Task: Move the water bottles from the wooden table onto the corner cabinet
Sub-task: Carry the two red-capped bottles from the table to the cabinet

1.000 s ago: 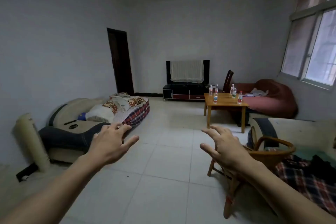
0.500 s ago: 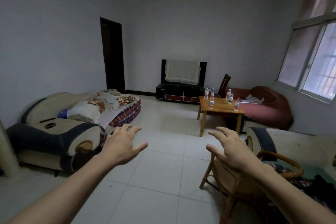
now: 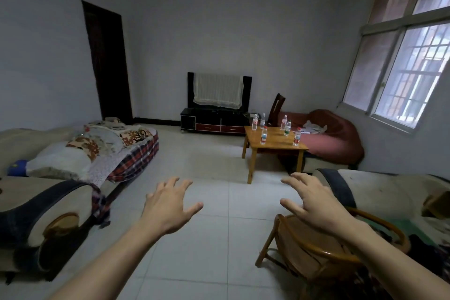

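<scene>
On the wooden table point(image 3: 272, 140) far right stand six water bottles point(image 3: 263, 135), upright; likely light, smooth plastic, best gripped round the body; left hand point(image 3: 170, 204) and right hand point(image 3: 310, 202) hover near, fingers spread, holding nothing.

Head-worn wide view faces across the room, wooden table point(image 3: 274, 139) far.

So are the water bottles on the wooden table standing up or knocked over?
Standing up. All six water bottles stand upright on the wooden table, caps at the top; none lies on its side.
</scene>
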### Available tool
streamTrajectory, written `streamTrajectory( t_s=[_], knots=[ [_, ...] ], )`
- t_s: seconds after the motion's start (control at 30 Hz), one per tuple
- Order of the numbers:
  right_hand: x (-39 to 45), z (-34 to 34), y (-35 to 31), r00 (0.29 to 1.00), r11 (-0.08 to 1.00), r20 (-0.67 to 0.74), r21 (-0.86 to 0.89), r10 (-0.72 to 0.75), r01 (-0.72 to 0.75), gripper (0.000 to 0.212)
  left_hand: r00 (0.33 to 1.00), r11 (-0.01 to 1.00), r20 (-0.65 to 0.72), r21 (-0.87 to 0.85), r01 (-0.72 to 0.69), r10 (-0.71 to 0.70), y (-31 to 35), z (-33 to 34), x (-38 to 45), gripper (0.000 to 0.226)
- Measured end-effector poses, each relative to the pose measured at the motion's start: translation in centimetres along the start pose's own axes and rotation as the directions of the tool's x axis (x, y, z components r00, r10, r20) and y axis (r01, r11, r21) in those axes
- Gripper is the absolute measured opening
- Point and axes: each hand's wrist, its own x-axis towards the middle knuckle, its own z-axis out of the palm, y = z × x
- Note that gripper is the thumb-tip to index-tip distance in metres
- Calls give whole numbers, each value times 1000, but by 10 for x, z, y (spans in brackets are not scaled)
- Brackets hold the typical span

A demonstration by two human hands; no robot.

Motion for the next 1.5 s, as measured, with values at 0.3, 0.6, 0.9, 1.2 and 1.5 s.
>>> streamTrajectory(
  t_s=[0.3,0.6,0.9,1.2,1.5],
  knots=[
    [135,45,65,997,998,-63,60,40,-36,60,998,998,4,9,-62,62,20,50,163,75],
    [289,66,133,995,988,-69,142,78,-68,59,998,998,-25,30,-60,60,41,57,334,73],
    [417,104,145,995,993,-8,61,102,-101,60,993,991,22,-62,-116,118,15,118,467,69],
    [558,118,141,975,978,-73,12,208,-207,59,977,973,34,-110,-203,208,-20,138,637,70],
    [654,152,171,962,961,12,-54,271,-270,63,949,956,157,-144,-254,275,-19,183,763,81]
  ],
)
